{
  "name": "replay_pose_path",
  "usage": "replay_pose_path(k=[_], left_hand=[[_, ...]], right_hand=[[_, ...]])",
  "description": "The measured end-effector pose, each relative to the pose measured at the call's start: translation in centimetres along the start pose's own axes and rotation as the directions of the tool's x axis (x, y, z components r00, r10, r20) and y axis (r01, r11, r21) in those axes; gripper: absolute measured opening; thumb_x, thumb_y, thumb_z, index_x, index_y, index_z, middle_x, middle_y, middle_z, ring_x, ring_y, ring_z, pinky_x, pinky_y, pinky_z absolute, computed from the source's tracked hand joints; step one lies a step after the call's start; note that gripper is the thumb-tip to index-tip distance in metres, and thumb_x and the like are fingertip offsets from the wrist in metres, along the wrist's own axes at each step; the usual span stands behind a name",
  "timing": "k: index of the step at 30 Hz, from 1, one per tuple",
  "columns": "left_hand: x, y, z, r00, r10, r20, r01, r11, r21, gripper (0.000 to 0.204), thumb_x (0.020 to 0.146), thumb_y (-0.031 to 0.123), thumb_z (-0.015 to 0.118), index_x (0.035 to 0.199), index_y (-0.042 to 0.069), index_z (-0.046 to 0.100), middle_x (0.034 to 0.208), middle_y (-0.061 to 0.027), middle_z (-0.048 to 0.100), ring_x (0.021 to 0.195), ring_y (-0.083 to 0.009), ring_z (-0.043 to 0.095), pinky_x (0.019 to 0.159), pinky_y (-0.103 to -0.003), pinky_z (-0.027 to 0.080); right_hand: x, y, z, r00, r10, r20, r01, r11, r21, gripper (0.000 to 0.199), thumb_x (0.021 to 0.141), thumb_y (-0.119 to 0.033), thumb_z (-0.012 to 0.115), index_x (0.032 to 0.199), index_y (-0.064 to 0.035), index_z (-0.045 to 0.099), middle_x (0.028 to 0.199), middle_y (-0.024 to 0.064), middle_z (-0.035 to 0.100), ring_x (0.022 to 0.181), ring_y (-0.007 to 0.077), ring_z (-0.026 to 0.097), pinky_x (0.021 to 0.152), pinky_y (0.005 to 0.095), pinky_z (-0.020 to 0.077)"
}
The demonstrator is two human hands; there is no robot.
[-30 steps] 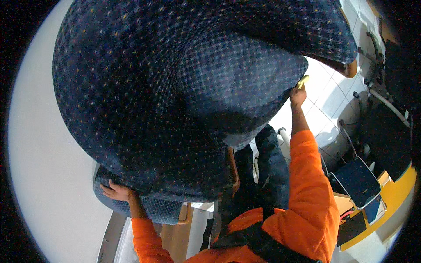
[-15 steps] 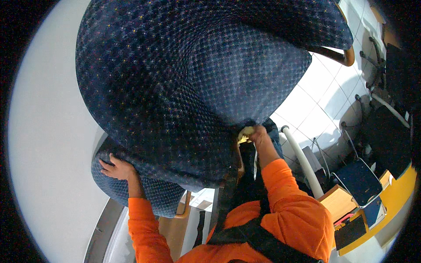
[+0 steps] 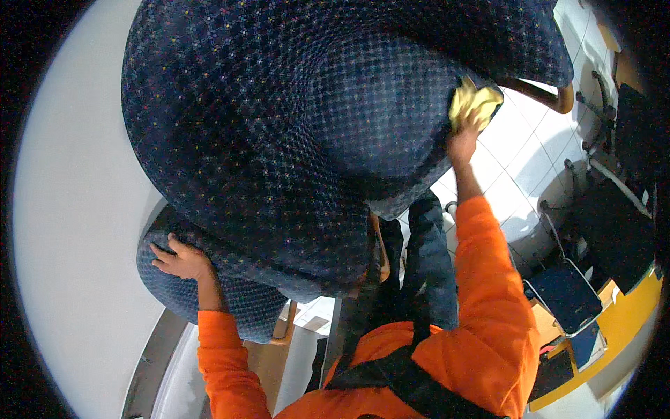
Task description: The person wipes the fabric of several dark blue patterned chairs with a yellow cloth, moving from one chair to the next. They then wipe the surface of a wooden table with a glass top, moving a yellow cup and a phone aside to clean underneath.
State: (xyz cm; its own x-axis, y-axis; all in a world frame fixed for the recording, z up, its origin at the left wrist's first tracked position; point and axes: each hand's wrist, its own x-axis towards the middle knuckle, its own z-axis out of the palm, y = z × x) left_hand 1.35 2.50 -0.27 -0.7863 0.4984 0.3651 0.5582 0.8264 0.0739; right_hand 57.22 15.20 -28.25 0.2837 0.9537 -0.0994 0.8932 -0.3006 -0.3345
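A large armchair (image 3: 230, 133) covered in dark blue patterned fabric fills the middle of the head view. My right hand (image 3: 462, 145) grips a yellow cloth (image 3: 474, 105), pressed to the far right corner of the seat cushion (image 3: 391, 112). At the lower left, my left hand (image 3: 180, 260) lies with its fingers apart on a second piece of seating (image 3: 230, 297) in the same blue fabric, beside the armchair's outer side.
A pale wall (image 3: 77, 195) runs along the left. White floor tiles (image 3: 520, 153) show right of the chair, beyond its wooden armrest (image 3: 551, 96). Farther right stand a black chair with a metal frame (image 3: 569, 293), a yellow table edge (image 3: 628, 314) and office chair legs (image 3: 586, 105).
My right hand has moved the yellow cloth from the near edge of the seat, up and right to the far corner. My left hand has barely shifted.
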Motion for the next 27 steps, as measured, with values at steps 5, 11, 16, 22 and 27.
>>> replay_pose_path(k=[5, 11, 16, 22, 27], left_hand=[[-0.1, 2.3, -0.2, 0.999, -0.025, 0.022, 0.026, 1.000, -0.009, 0.066, 0.089, 0.048, 0.052, 0.142, 0.011, 0.039, 0.147, -0.0345, 0.020, 0.136, -0.0464, 0.023, 0.108, -0.054, 0.023], [-0.1, 0.5, -0.8, 0.992, -0.126, 0.010, 0.126, 0.991, 0.056, 0.064, 0.088, 0.049, 0.053, 0.142, 0.017, 0.040, 0.149, -0.0302, 0.020, 0.137, -0.0459, 0.022, 0.107, -0.055, 0.026], [-0.1, 0.9, -1.3, 0.996, -0.086, -0.028, 0.086, 0.996, 0.009, 0.062, 0.088, 0.047, 0.054, 0.142, 0.019, 0.040, 0.150, -0.0284, 0.020, 0.138, -0.0442, 0.022, 0.107, -0.055, 0.026], [-0.1, 0.9, -0.1, 0.999, -0.039, -0.002, 0.039, 0.999, -0.018, 0.062, 0.089, 0.045, 0.055, 0.141, 0.014, 0.040, 0.148, -0.0312, 0.020, 0.137, -0.0449, 0.022, 0.109, -0.052, 0.023], [0.1, 1.7, -0.7, 0.999, -0.030, 0.016, 0.030, 1.000, -0.007, 0.062, 0.090, 0.041, 0.055, 0.141, 0.011, 0.040, 0.148, -0.0325, 0.019, 0.137, -0.0454, 0.021, 0.110, -0.050, 0.020]], right_hand=[[-24.1, -1.6, 4.8, 0.856, -0.338, 0.390, 0.446, 0.865, -0.229, 0.068, 0.075, -0.006, 0.059, 0.140, -0.0138, 0.041, 0.147, 0.0198, 0.032, 0.133, 0.0491, 0.029, 0.096, 0.0473, 0.0442], [-14.7, -2.6, -2.8, 0.709, -0.112, 0.696, 0.059, 0.993, 0.099, 0.038, 0.069, -0.022, 0.068, 0.103, -0.0063, 0.066, 0.090, 0.0188, 0.068, 0.085, 0.0374, 0.065, 0.076, 0.0455, 0.0521], [3.9, -3.3, -6.3, 0.972, -0.024, 0.235, 0.031, 0.999, -0.026, 0.046, 0.087, -0.041, 0.058, 0.122, -0.0119, 0.059, 0.113, 0.0269, 0.059, 0.104, 0.0399, 0.058, 0.082, 0.0439, 0.0507], [-1.6, -2.8, 1.1, 0.973, -0.169, 0.154, 0.204, 0.947, -0.247, 0.056, 0.077, -0.013, 0.060, 0.132, -0.0146, 0.052, 0.142, 0.0170, 0.040, 0.127, 0.0389, 0.040, 0.097, 0.0507, 0.0390], [-10.9, -3.5, 0.3, 0.619, -0.601, 0.505, 0.533, 0.794, 0.292, 0.047, 0.068, -0.006, 0.062, 0.115, -0.0103, 0.062, 0.117, 0.0121, 0.059, 0.107, 0.0326, 0.054, 0.089, 0.0441, 0.0445]])
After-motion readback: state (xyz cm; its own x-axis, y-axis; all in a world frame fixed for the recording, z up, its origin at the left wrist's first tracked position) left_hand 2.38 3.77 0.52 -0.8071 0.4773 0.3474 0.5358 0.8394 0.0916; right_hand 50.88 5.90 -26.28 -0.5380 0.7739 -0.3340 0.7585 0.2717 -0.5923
